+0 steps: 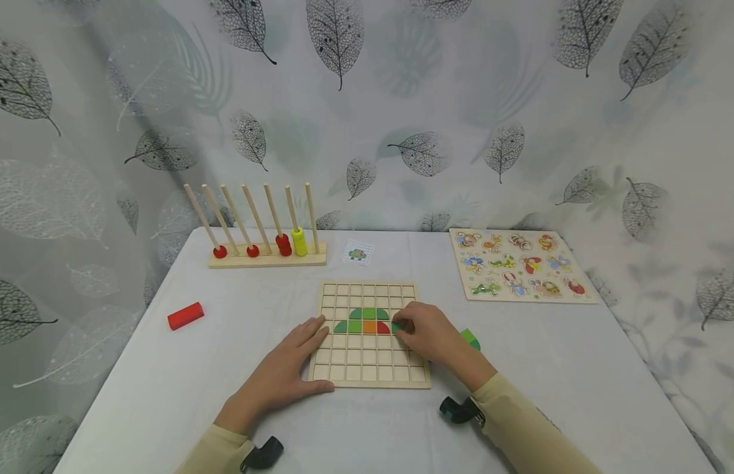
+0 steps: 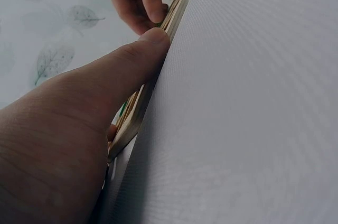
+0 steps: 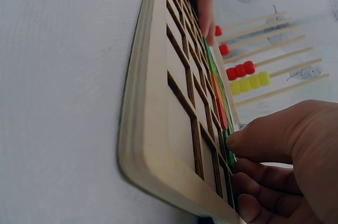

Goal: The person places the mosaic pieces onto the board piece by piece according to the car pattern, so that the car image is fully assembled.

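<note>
A wooden grid board (image 1: pixel 367 376) lies on the white table in front of me. Its upper half holds two rows of flat pieces: green ones, an orange square (image 1: pixel 369 326) and a red piece (image 1: pixel 382 327). My left hand (image 1: pixel 284 372) rests against the board's front left corner, thumb at the front edge and fairly straight fingers along the left side. At the right end of the lower row, my right hand (image 1: pixel 428 334) pinches a green piece (image 3: pixel 231 157) between thumb and fingers, right at the grid; the fingers partly hide it.
Loose green pieces (image 1: pixel 470 339) lie beside the right forearm. Behind the board are a peg stand (image 1: pixel 266 261) with red and yellow beads and a small pattern card (image 1: pixel 357 253). An insect puzzle board (image 1: pixel 521 266) lies back right, a red cylinder (image 1: pixel 185 316) at left.
</note>
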Motion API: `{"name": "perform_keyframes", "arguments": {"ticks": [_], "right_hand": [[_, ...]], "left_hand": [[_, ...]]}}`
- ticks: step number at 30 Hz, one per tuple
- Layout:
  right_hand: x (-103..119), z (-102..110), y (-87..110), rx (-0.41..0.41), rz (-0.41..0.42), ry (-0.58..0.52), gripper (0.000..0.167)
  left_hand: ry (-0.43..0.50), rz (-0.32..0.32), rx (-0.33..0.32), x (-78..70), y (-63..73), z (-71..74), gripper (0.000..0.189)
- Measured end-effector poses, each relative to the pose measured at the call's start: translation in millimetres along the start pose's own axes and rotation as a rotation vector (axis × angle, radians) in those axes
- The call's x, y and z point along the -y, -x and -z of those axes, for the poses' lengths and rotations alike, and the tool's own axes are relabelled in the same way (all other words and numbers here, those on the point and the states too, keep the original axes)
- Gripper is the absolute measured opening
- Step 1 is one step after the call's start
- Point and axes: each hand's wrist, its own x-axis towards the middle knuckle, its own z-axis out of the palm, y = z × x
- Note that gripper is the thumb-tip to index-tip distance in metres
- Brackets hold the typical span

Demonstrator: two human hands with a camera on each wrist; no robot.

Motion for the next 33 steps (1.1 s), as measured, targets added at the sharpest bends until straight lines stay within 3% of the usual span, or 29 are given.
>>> {"name": "perform_keyframes", "arguments": {"ticks": [7,14,23,33], "right_hand": [[-2.0,8.7,2.9,-0.040,0.008,0.001,0.020],[-7.9,28.0,6.3,-0.062,-0.018,0.003,0.022],[-17.2,50.0,14.7,-0.134,0.010,0.029,0.023],[-28.5,58.7,24.2,-0.159,-0.068,0.052,0.025]], "left_hand": [[0.003,-0.010,-0.003,-0.2,-0.1,-0.2,0.109],[-0.006,-0.010,-0.006,0.1,0.3,-1.0,0.108],[-0.017,-0.003,-0.009,1.7,0.4,-2.0,0.109],[-0.008,-0.007,-0.004,1.1,0.0,-0.9,0.109]]}}
